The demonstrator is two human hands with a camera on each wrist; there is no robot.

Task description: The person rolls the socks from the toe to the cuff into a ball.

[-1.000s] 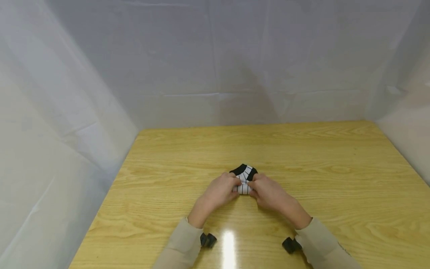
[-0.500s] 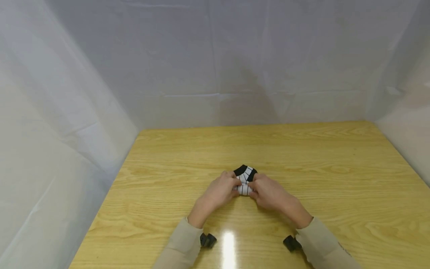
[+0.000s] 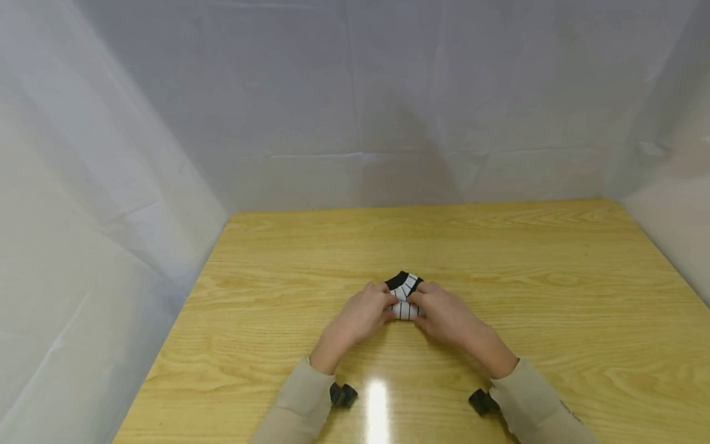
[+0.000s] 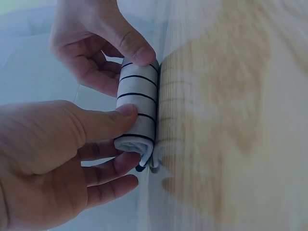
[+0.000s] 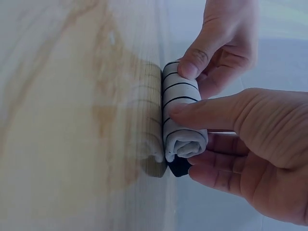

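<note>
Wood table [image 3: 554, 296] inside white sheet walls [image 3: 111, 185]. Left hand [image 3: 357, 317] and right hand [image 3: 449, 317] meet mid-table, both clamped on a rolled sock [image 3: 405, 302], white with thin black stripes and black ends. Roll lies on the tabletop between the hands. Thumbs on top, fingers curled under and behind. Beige sleeves [image 3: 310, 401] at both wrists. The small black wrist cameras [image 3: 344, 394] sit under the forearms.

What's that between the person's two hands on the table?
A rolled white sock with black stripes lies between the left hand and right hand, both holding it on the wooden table. The wrist views show the roll best.
</note>
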